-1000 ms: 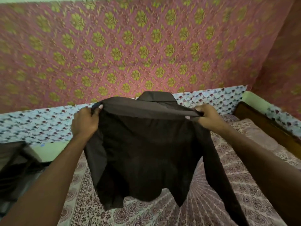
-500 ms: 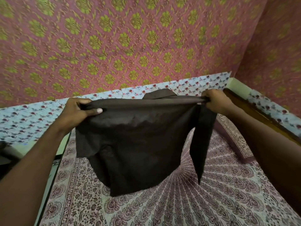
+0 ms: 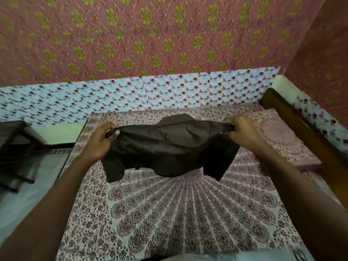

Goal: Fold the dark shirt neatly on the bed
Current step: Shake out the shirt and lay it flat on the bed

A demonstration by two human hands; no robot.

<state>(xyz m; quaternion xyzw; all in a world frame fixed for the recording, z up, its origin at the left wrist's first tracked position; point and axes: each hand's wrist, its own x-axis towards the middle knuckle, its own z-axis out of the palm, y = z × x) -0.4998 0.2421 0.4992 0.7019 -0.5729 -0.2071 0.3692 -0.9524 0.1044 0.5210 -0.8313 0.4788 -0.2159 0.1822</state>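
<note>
The dark shirt [image 3: 169, 147] hangs bunched between my two hands over the far half of the bed [image 3: 178, 213]. My left hand [image 3: 99, 142] grips its left shoulder edge. My right hand [image 3: 241, 134] grips the right shoulder edge. The collar pokes up behind the top edge. A sleeve end droops at each side, just above the patterned bedsheet. Whether the lower hem touches the sheet I cannot tell.
A wall with pink and green floral cloth [image 3: 150, 34] and a blue floral strip [image 3: 131, 97] runs behind the bed. A wooden bed frame [image 3: 301, 132] lines the right side. A pillow [image 3: 278, 132] lies at the far right. Dark furniture [image 3: 17, 151] stands on the floor at left.
Both hands have lowered the shirt toward the bed and away from me. The shirt, earlier hanging long, now sags bunched and low over the sheet.
</note>
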